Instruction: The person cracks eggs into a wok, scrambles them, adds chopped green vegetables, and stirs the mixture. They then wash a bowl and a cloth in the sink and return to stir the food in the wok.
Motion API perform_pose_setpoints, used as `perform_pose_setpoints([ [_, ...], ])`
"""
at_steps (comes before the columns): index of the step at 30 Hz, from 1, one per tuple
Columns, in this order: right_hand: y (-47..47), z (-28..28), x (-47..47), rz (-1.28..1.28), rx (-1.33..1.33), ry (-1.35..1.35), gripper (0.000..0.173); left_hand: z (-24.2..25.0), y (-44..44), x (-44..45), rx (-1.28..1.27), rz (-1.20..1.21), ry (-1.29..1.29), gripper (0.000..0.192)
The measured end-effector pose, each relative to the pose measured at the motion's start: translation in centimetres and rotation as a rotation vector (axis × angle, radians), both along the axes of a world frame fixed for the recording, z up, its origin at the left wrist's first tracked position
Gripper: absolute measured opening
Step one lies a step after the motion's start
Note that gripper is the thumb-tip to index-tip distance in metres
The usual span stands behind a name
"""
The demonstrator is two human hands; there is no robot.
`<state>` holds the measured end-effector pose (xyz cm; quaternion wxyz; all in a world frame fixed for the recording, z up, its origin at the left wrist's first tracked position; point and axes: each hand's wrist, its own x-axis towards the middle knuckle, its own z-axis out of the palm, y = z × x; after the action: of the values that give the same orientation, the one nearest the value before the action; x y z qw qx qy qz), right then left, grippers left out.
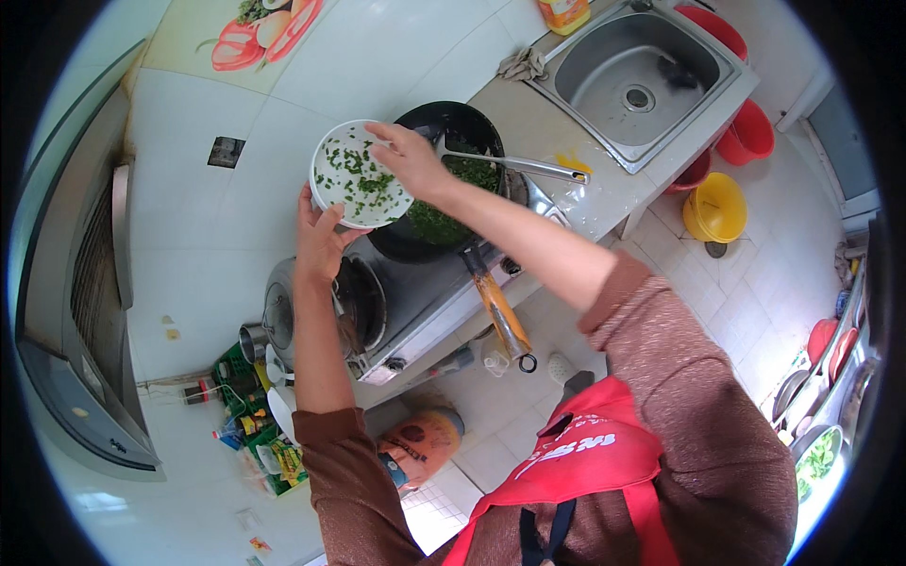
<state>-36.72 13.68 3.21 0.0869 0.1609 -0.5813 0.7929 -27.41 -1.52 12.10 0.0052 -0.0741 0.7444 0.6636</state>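
Note:
My left hand (322,230) grips the rim of a white bowl (338,138), which is tilted over the near-left side of a black wok (396,244). Bits of chopped green herb (375,185) cling to the bowl's inside. At the bowl's right rim is my right hand (410,159), fingers apart, reaching over its opening; whether the fingertips touch the bowl I cannot tell. More chopped greens (435,223) lie in the wok. A metal spatula (524,164) rests across the wok's right rim. The wok's wooden handle (499,308) points toward me.
The wok stands on a gas stove (417,297), left of a steel sink (640,85). A lidded pot (282,301) stands on the stove's left side. Red buckets (747,134) and a yellow bucket (715,209) are at right. A green basket (241,382) holds seasoning packets.

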Motion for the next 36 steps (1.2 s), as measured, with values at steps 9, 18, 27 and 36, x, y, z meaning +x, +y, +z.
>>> perform_pose_setpoints([
  [9, -3.1, -0.5, 1.0, 0.563, 0.483, 0.474, 0.015, 0.3, -1.9, -0.6, -0.025, -0.059, 0.018, 0.076],
  [18, -2.6, -1.2, -0.8, -0.150, 0.454, 0.516, 0.017, 0.0, -1.4, -1.4, -0.319, -0.013, -0.039, 0.075],
  [27, -5.1, -3.6, 0.4, 0.261, 0.503, 0.379, 0.016, -0.4, -1.3, -2.2, -0.272, 0.029, 0.008, 0.076],
  [36, -2.1, -4.8, -1.3, 0.029, 0.999, 0.792, 0.008, -1.1, -3.5, -1.5, -0.267, 0.040, -0.058, 0.075],
])
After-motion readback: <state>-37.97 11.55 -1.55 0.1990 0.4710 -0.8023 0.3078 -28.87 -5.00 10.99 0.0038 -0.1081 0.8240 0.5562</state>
